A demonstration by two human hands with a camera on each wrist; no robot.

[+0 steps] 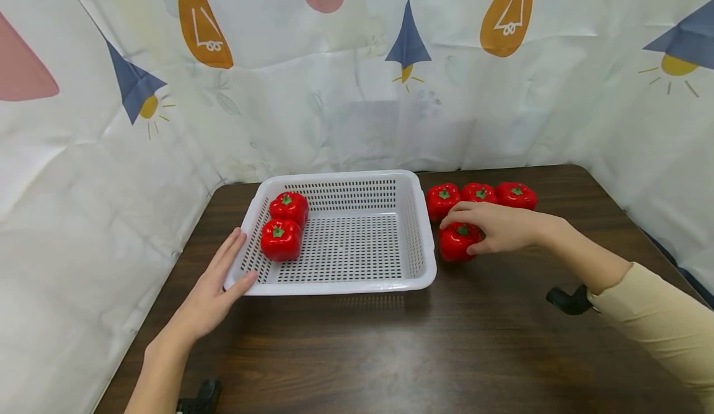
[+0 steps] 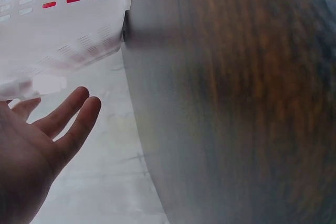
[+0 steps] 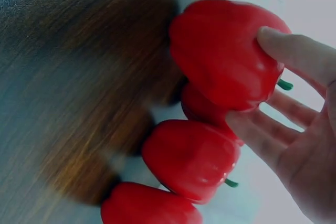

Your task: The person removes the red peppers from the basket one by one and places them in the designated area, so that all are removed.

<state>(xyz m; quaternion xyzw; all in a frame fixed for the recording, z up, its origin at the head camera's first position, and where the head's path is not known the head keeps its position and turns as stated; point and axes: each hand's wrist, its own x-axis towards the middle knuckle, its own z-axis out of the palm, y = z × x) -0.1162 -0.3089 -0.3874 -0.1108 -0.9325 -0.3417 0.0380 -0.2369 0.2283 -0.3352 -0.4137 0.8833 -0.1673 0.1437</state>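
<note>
I judge that the step in hand is the picking up of one red pepper [image 1: 453,246]: my right hand [image 1: 504,223] grasps it, with the thumb and the fingers on different sides. Whether it rests on the tabletop [image 1: 362,352] or is raised a little, I cannot tell. As I see it, the next move calls for a firm hold and a straight lift above the rim of the white basket [image 1: 334,289], then a carry towards 9 o'clock, without knocking the neighbours

My left hand [image 1: 209,296] grasps nothing; its fingers lie rather straight against the basket, at about its 8 o'clock, and seem to steady it

The pepper is just beside the basket, at its 3 o'clock. From my right hand it lies towards 8 or 9 o'clock, within the fingers; from my left hand it is well apart, between 2 and 3 o'clock. Three further peppers [image 1: 516,196] stand near it, from its 11 to its 2 o'clock, and two inside peppers [image 1: 281,240] sit in the basket towards 9 and 10 o'clock
</note>
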